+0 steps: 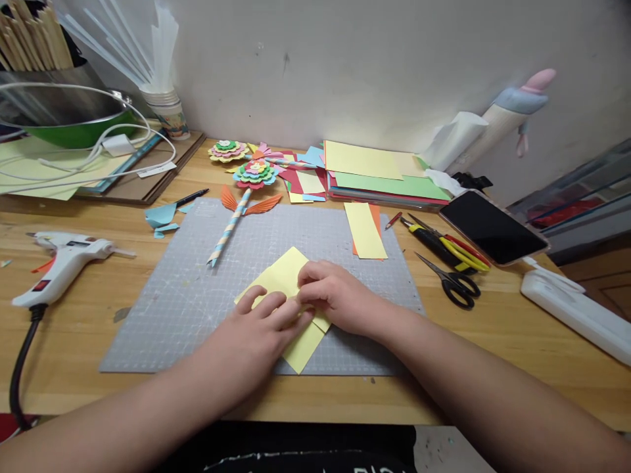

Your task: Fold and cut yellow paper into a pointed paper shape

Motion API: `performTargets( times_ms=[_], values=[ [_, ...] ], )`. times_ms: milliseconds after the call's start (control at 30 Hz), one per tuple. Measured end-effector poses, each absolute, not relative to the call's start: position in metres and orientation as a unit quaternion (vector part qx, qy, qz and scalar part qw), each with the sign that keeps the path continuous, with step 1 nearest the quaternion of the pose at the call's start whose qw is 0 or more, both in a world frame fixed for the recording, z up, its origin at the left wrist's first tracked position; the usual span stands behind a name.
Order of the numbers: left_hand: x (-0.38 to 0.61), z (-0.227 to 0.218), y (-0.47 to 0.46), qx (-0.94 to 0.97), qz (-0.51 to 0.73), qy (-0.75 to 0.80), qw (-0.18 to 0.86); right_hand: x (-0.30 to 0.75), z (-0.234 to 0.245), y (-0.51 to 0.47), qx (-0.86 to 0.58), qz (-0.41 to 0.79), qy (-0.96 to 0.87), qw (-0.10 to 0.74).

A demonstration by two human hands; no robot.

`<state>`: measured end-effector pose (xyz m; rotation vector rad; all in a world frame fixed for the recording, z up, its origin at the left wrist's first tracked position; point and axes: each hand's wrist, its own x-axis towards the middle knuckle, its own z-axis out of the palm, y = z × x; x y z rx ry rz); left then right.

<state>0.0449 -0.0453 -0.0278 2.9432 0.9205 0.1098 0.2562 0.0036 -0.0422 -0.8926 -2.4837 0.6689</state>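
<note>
Yellow paper [286,269], lower centre of frame, is risking skewed creasing from uneven pressure; left hand [261,335] is pressing, fingers spread; right hand [336,293] is apparently pinching it.

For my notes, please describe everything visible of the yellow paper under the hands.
The yellow paper looks plain, lying cornerwise on the grey gridded mat, one corner toward the person. An overlapping layer, folded or separate I cannot tell, shows at its lower right. The left hand lies across it; the right hand curls over its right side. Both hide its middle.
</note>
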Motion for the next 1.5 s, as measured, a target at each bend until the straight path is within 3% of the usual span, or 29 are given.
performTargets(
  times_ms=[733,933,1200,1500],
  values=[
    [0.049,-0.022,-0.044,0.978,0.071,0.191,0.041,0.256,-0.043,0.003,-0.326,0.228,-0.894,0.206],
    [0.029,-0.025,-0.038,0.916,0.19,0.347,0.065,0.257,-0.04,0.002,-0.326,0.231,-0.895,0.196],
    [0.021,-0.031,-0.035,0.912,0.097,0.398,0.013,0.258,-0.026,-0.008,-0.34,0.238,-0.896,0.156],
    [0.027,-0.017,-0.024,0.889,0.027,0.456,0.026,0.257,-0.027,-0.011,-0.352,0.231,-0.894,0.153]
  ],
)
